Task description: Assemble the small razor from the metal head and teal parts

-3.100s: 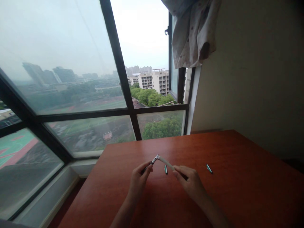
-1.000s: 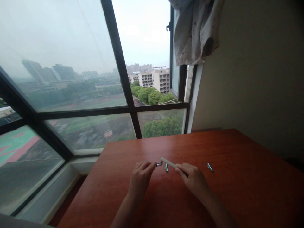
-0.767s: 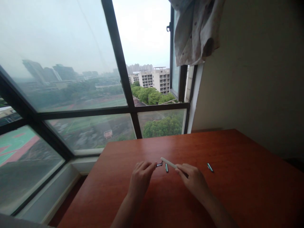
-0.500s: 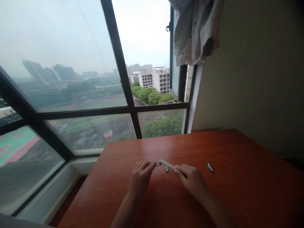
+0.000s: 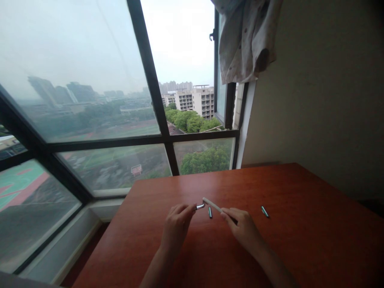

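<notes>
My left hand [image 5: 177,225] pinches a small silver metal piece [image 5: 200,206] just above the red-brown table [image 5: 300,240]. A slim pale pen-like barrel [image 5: 212,204] is held in the closed fingers of my right hand [image 5: 243,226]. The barrel's far end touches or nearly touches the metal piece. Between my hands, a small teal cylinder [image 5: 210,212] lies on the wood. A second teal cylinder [image 5: 264,211] lies to the right of my right hand.
A large dark-framed window [image 5: 156,100] runs along the table's far and left sides. A pale wall [image 5: 315,100] stands at the right. A light cloth [image 5: 246,40] hangs at the top by the open window sash.
Three seconds ago the metal piece and barrel were raised and joined at an angle; both hands have since dropped lower. In the last half second the barrel's tip lifted slightly.
</notes>
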A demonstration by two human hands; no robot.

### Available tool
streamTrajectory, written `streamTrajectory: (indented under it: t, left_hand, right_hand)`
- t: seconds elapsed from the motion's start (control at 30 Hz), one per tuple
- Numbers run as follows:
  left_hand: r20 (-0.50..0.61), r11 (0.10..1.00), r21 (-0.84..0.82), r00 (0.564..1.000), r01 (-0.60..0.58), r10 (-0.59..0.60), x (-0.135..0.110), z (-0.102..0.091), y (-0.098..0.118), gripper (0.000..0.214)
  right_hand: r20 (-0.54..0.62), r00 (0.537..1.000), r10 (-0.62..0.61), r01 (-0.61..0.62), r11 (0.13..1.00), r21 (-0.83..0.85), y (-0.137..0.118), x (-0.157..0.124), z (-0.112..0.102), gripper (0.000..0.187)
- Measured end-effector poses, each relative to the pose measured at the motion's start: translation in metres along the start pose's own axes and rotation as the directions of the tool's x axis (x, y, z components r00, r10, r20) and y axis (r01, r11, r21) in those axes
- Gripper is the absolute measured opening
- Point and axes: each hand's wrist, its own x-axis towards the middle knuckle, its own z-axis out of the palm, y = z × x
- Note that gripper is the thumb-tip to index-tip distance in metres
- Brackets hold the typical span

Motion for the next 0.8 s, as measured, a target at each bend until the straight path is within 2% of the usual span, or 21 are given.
streamTrajectory:
  t: [0.13,0.27,0.47,0.63,0.8]
  left_hand:
    - [-0.003,0.97,-0.211,0.993,0.119,-0.122,0.001,0.003,0.0,0.023]
    - [0.028,0.874,-0.416,0.964,0.252,-0.265,0.003,0.004,0.001,0.028]
    - [0.128,0.622,-0.633,0.855,0.461,-0.503,0.006,0.001,0.003,0.042]
    - [0.194,0.496,-0.72,0.828,0.485,-0.527,0.007,0.001,0.007,0.042]
    - [0.268,0.387,-0.76,0.794,0.522,-0.546,0.006,0.004,0.008,0.046]
  right_hand:
    - [-0.01,1.0,-0.005,0.005,0.999,0.042,-0.003,0.001,-0.001,0.035]
    - [-0.003,1.0,-0.021,0.021,0.996,0.082,-0.008,0.001,-0.003,0.034]
    - [0.026,0.998,-0.054,0.052,0.995,0.083,-0.015,0.0,-0.004,0.031]
    - [-0.015,0.996,-0.089,0.09,0.99,0.107,-0.015,-0.003,-0.002,0.024]
    - [-0.089,0.991,-0.1,0.105,0.993,0.055,-0.01,-0.003,-0.002,0.022]
